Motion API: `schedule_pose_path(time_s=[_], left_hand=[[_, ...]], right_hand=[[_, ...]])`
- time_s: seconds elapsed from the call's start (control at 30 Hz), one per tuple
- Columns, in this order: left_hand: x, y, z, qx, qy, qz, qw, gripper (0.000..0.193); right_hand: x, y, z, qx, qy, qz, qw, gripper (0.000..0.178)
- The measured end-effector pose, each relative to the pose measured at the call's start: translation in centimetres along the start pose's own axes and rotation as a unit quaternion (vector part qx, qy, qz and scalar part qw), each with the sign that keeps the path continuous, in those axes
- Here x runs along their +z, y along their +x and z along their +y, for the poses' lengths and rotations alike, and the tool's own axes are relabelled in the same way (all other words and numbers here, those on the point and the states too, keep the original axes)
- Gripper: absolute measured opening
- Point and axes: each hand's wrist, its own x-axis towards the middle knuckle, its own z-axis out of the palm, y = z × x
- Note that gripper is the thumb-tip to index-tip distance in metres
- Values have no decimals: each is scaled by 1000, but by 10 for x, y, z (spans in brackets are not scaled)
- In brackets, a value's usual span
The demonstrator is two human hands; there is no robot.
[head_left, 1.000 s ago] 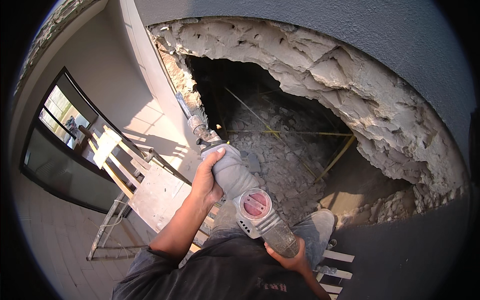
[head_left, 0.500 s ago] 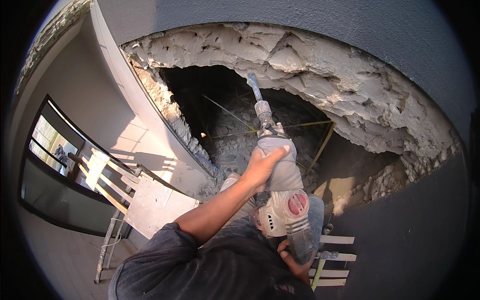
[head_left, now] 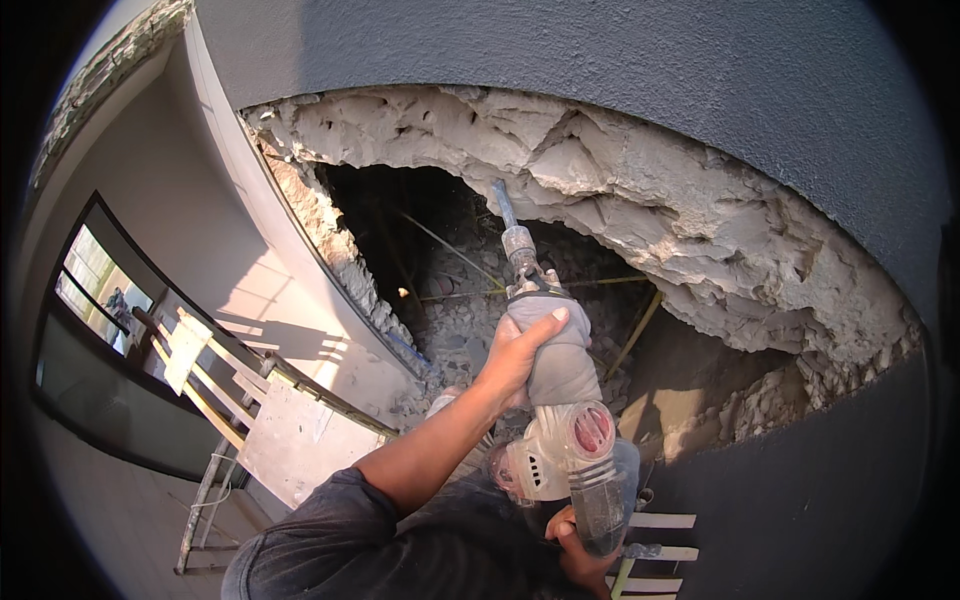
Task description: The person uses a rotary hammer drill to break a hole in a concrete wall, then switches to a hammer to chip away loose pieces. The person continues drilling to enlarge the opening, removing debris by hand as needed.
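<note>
Near you, your right hand (head_left: 580, 552) curls its fingers around the back end of the drill (head_left: 552, 440). Farther on, your left hand (head_left: 517, 357) wraps closed around its gray cloth (head_left: 562, 372). A pale board (head_left: 305, 437) sits to the left. Far off, the metal tip (head_left: 505, 207) is by the rough broken wall (head_left: 640, 205); I can't tell if they touch.
</note>
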Motion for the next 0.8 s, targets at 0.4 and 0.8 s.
schedule_pose_path(time_s=[0.4,0.8], left_hand=[[21,27,-3,2,6,120,993,36],[25,31,4,0,5,137,991,41]], right_hand=[[-37,22,2,64,13,16,998,21],[-33,38,-10,74,6,7,997,7]])
